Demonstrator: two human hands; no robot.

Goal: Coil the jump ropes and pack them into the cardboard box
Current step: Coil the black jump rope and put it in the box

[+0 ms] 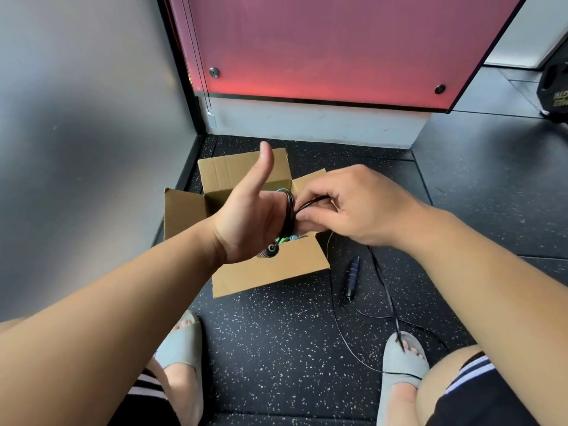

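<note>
On my feed, the black speckled rubber floor point(276, 348) fills the lower view, and a red glossy wall panel point(322, 47) stands behind it. An open brown cardboard box point(276, 272) sits on the floor ahead of me, flaps spread.

Above the box, my left hand point(252, 216) is held up with the thumb straight and the fingers reaching flat toward the right, nothing clenched; their tips are hidden behind my right hand point(362, 204). The right hand pinches a strand between thumb and fingertips, just beside the left palm.

My two grey slide sandals point(181, 342) rest on the floor, near the bottom of the view.

The thin black jump rope point(289, 210) is wound in several turns around my left hand. From the pinch its loose length drops to the floor right of the box and trails across the right sandal.

One black and blue rope handle point(353, 276) lies on the floor right of the box. A second, dark handle point(270, 251) hangs at the heel of my left palm. Green and pale blue coiled ropes point(289, 239) show inside the box.
</note>
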